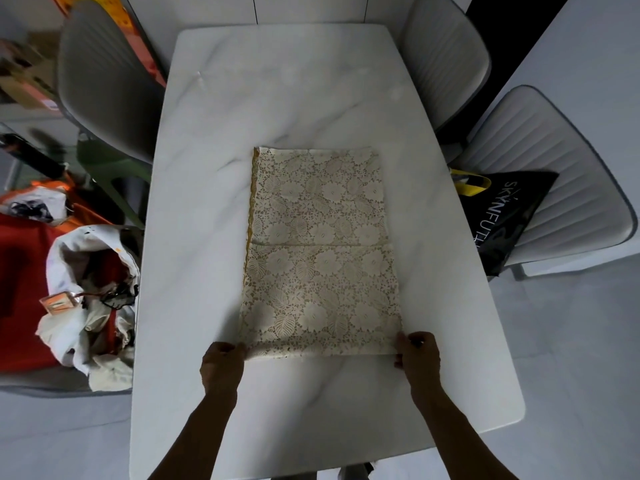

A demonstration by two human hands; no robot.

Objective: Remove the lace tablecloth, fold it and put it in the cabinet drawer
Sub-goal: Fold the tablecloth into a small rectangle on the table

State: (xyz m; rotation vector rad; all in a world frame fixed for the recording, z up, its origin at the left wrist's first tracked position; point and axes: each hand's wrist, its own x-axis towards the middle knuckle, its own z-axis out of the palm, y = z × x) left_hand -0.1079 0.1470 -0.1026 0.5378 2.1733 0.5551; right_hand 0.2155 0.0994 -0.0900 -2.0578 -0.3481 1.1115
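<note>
Head view, looking down at a white marble counter (277,116). Lace tablecloth (320,251) folded into a long strip, lying flat near the middle of the counter, one crease across it about halfway. Yellow edge peeking out along its left side. How many layers underneath: cannot tell.

Left hand (223,367) closed on the near left corner of the cloth, fingertips tucked under the edge and hidden. Right hand (417,358) closed on the near right corner, fingers curled, tips partly hidden too. Both arms cut off at the bottom of the picture.

No cabinet drawer in sight.

Grey chair (104,81) pushed in at the far left, top cut off. Another grey chair (446,60) at the far right, also cut off. Third chair (568,188) on the right side, with a black bag (512,216) on its seat, touching the counter's edge; white letters on the bag only partly readable. Something yellow (471,183) just beside the bag, hard to make out.

Messy pile of white cloth (90,306) on the left, on something red (24,289). Blurry boxes (24,74) in the far left corner.
</note>
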